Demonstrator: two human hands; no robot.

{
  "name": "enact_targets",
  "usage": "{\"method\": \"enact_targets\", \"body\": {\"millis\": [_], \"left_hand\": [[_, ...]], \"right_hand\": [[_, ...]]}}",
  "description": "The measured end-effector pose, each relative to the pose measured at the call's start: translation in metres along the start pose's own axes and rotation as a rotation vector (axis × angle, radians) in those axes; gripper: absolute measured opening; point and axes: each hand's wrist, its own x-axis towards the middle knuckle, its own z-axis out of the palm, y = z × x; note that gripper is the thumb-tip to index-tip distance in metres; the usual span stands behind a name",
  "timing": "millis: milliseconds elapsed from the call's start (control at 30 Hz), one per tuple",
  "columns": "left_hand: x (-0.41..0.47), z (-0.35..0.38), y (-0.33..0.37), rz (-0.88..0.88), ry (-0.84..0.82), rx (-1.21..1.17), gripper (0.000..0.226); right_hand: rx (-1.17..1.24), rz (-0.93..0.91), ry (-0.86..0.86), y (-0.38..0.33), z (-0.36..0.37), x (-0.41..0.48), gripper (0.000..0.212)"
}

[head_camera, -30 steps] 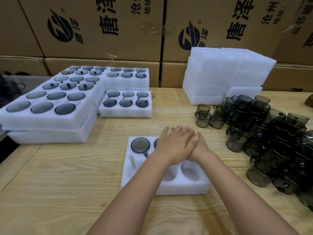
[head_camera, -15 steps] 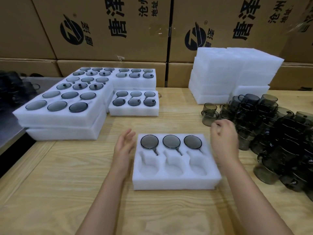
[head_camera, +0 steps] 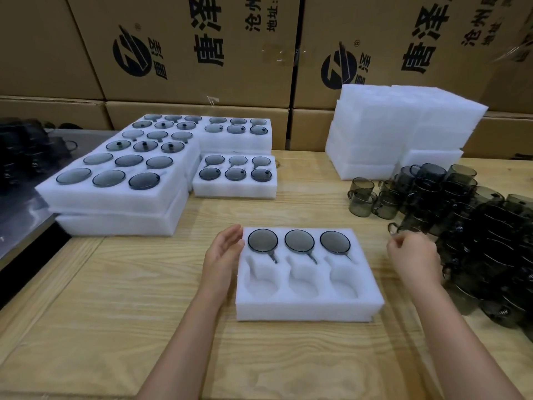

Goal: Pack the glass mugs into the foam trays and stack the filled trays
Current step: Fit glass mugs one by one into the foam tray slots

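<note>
Three glass mugs [head_camera: 299, 240] fill the far row of the foam tray [head_camera: 305, 311] in the head view, their handles lying in slots that run toward the person; the three pockets [head_camera: 302, 287] of the near row are empty, so I judge the tray half packed. It lies on the table [head_camera: 115, 313] directly before the person; the left hand [head_camera: 223, 255] stands at its left edge, fingers straight and relaxed, holding nothing, and whether it touches the foam I cannot tell; the right hand [head_camera: 414, 255] hovers at the near edge of the loose mugs [head_camera: 476, 226], fingers loosely curled, nothing visibly in them, one mug's handle just beyond the fingertips.

Fetching the next mug looks like the step in hand; doing it well means taking one from the edge of the heap, not from under others, since the glass is piled close and would knock; turning its handle to match the slot before lowering; seating it level with its neighbours while the left hand steadies the light foam. Filled trays [head_camera: 115, 197] stand stacked at far left, likely where this one goes once full.
</note>
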Motion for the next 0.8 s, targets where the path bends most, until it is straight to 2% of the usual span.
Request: {"method": "enact_targets", "body": {"millis": [133,300,400,500,633,733,800], "left_hand": [[-0.002,-0.003,-0.001,-0.011,-0.001,-0.061,0.031],[-0.014,-0.009,0.011,0.069,0.031,-0.150,0.027],[-0.021,-0.010,0.021,0.178,0.000,-0.137,0.031],[-0.028,-0.003,0.026,0.256,-0.101,-0.071,0.031],[-0.031,0.003,0.024,0.267,-0.222,0.088,0.024],[-0.030,0.003,0.022,0.250,-0.197,0.128,0.018],[-0.028,0.003,0.020,0.243,-0.148,0.160,0.020]], "right_hand": [[0.117,-0.124,0.040,-0.008,-0.009,-0.017,0.018],[0.370,-0.379,0.171,-0.039,-0.030,-0.055,0.010],[0.522,-0.501,0.102,-0.064,-0.034,-0.090,0.011],[0.629,-0.587,0.004,-0.083,-0.023,-0.123,0.025],[0.649,-0.626,-0.073,-0.098,-0.007,-0.151,0.035],[0.686,-0.581,-0.150,-0.101,-0.001,-0.158,0.052],[0.658,-0.584,-0.178,-0.101,0.002,-0.159,0.052]]}}
